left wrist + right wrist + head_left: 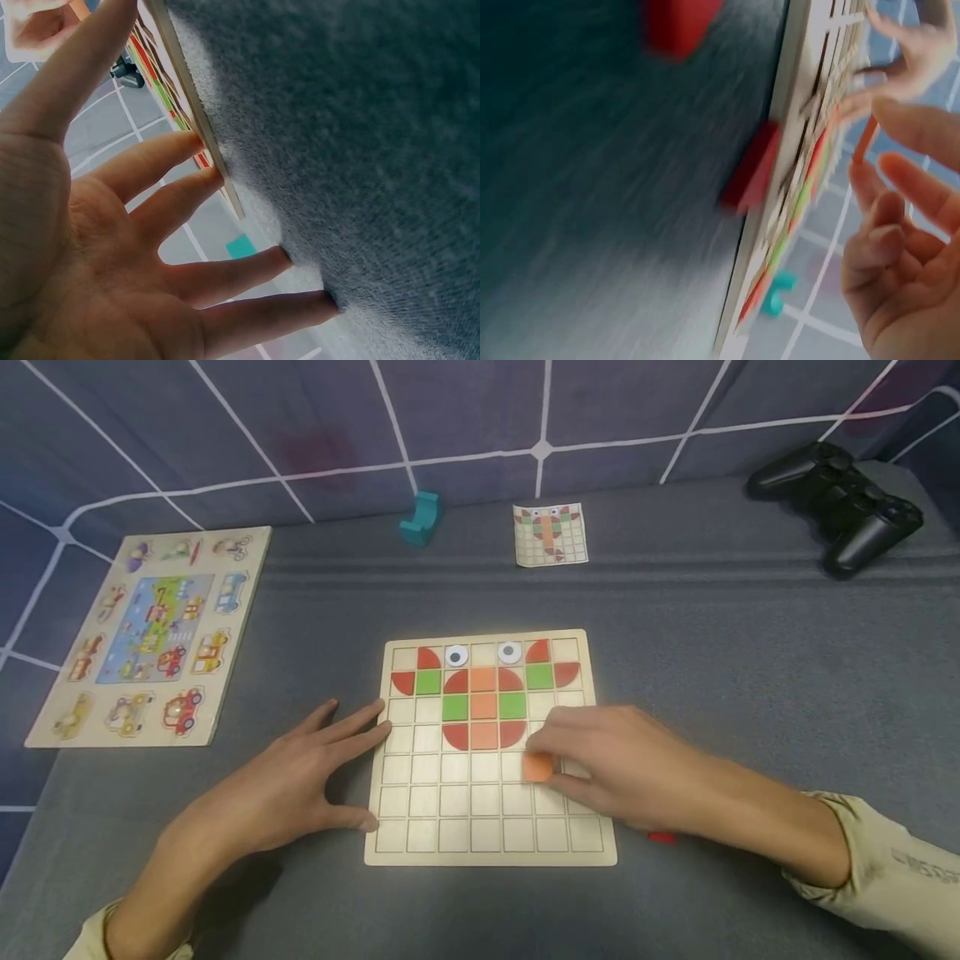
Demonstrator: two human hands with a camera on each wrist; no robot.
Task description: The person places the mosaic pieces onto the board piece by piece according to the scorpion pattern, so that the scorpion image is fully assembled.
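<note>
A wooden grid board (420, 857) lies flat in the middle of the head view. Red quarter-round, green square and orange square tiles (483, 706) fill part of its upper rows, with two googly eyes (456, 656) near the top. My right hand (618, 764) pinches an orange square tile (537, 767) between thumb and fingers over the board, right of centre. In the right wrist view that tile (866, 140) appears edge-on. My left hand (281, 793) has its fingers spread, with fingertips (214, 178) and thumb touching the board's left edge.
Red pieces (754, 169) lie beside the board's right edge, mostly hidden by my right arm in the head view. Behind stand a small pattern card (551, 535), a teal curved block (422, 518) and a black game controller (836, 508). A vehicle puzzle board (150, 631) lies left.
</note>
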